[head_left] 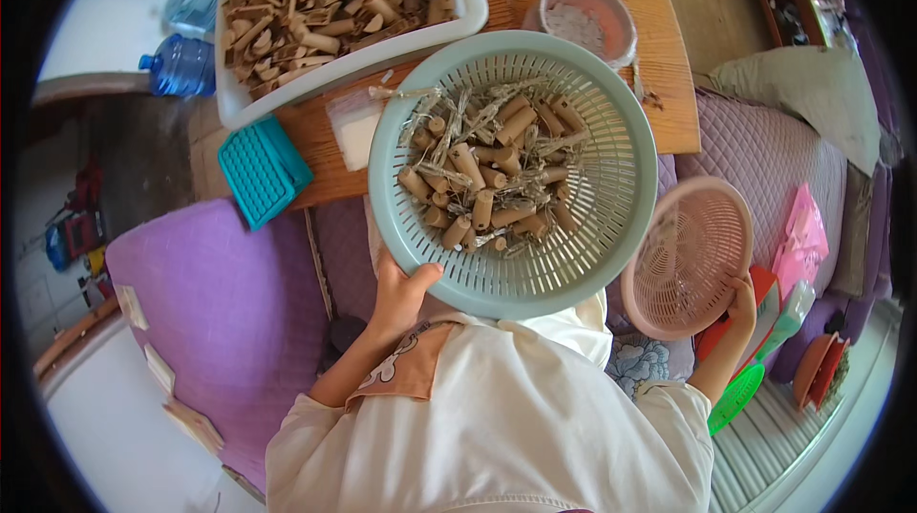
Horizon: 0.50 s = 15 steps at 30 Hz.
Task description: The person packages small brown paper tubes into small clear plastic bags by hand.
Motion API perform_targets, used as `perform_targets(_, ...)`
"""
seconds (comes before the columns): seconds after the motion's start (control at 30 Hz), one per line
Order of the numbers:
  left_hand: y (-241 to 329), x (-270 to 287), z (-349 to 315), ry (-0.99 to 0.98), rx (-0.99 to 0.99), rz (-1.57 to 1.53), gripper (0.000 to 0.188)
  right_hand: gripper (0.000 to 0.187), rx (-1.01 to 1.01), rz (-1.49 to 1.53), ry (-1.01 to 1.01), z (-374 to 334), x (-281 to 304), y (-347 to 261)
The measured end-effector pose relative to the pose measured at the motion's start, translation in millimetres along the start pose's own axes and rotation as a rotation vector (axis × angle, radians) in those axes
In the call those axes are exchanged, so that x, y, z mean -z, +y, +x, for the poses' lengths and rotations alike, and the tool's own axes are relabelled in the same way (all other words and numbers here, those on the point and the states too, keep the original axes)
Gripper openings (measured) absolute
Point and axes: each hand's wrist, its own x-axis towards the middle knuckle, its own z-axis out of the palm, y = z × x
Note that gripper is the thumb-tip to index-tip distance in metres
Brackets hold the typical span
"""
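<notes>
A grey-green colander (616,179) is being gripped at the near left part of its rim by the left hand (395,291); the thumb is being pressed over the rim, while the other fingers are being hidden below it. The colander is being seen across the near edge of the wooden table (673,74), left of the near right corner; whether it is being supported by the table cannot be told. Inside, many tan cylinders (466,165) are being mingled with bundles of thin clear strands (564,141).

By the right hand (739,301), a pink colander (702,298) is being held, tilted, with the fingers closed at its right rim, outside the table's near right corner and in front of a quilted seat (740,136).

Toward the far left corner, a white tub (468,11) is being filled by brown pieces (334,7). At the near left corner, a teal basket (258,169) is being seen. Near the right edge, white bits (576,26) are being contained in 1 round bowl (621,21).
</notes>
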Motion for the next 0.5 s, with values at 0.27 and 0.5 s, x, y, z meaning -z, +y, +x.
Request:
perform_targets(0.27,-1,25,20,0.004,-0.219,0.095,0.037,0.052,0.298,-0.851,0.347,35,-31,-11)
perform_targets(0.5,50,52,105,0.602,-0.524,1.075,0.032,0.035,1.02,-0.655,0.612,-7,-212,-118)
